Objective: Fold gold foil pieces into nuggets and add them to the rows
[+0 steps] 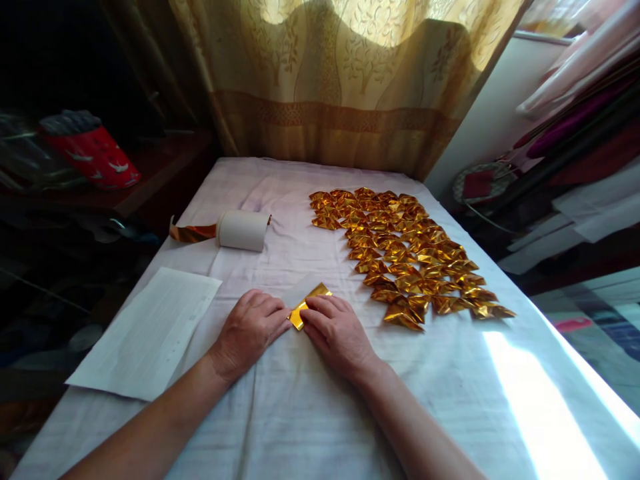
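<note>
A small piece of gold foil paper [309, 304] lies on the white cloth of the table [300, 413], partly folded, with its white back showing at the upper left. My left hand [250, 328] and my right hand [336, 328] rest knuckles-up on either side of it, fingertips pinching and pressing its near edge. Both hands are closed on the paper. Beyond my right hand spreads a large patch of several folded gold foil pieces [407, 257].
A white roll of foil paper [243, 230] with a gold strip trailing left lies at the middle left. A white sheet [150, 333] lies by my left forearm. A yellow curtain [340, 80] hangs behind the table. Clutter stands on both sides.
</note>
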Action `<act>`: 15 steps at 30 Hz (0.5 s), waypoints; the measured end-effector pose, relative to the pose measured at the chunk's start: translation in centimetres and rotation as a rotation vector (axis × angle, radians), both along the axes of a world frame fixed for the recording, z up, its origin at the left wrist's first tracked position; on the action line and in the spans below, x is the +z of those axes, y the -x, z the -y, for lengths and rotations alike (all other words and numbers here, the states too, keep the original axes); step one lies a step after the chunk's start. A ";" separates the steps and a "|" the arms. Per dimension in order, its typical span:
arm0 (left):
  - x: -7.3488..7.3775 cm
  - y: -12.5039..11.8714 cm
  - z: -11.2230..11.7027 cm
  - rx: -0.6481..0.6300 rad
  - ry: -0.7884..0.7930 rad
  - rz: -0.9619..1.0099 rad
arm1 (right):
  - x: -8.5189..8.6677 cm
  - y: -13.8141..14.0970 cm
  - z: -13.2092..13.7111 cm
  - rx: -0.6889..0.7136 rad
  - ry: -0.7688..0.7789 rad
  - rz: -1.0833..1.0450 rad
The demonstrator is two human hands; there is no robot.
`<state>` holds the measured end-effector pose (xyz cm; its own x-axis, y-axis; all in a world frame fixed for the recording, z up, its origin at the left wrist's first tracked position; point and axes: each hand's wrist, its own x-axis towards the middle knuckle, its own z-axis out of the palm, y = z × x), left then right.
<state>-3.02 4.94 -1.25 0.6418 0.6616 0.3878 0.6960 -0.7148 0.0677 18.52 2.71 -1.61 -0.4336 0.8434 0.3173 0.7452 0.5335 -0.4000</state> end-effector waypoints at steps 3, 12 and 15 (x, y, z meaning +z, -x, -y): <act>0.0 -0.1 0.0 0.002 -0.014 -0.001 | -0.1 -0.1 -0.1 0.012 -0.005 0.002; -0.1 -0.2 -0.2 0.010 0.029 0.091 | 0.1 -0.7 -1.3 0.089 -0.018 0.067; 0.0 -0.2 -0.1 0.020 0.040 0.116 | -0.2 -0.7 -1.4 0.083 -0.040 0.031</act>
<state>-2.79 5.03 -1.25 0.5806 0.6904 0.4316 0.6960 -0.6959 0.1768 19.20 4.13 -1.81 -0.5120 0.7907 0.3356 0.7093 0.6095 -0.3541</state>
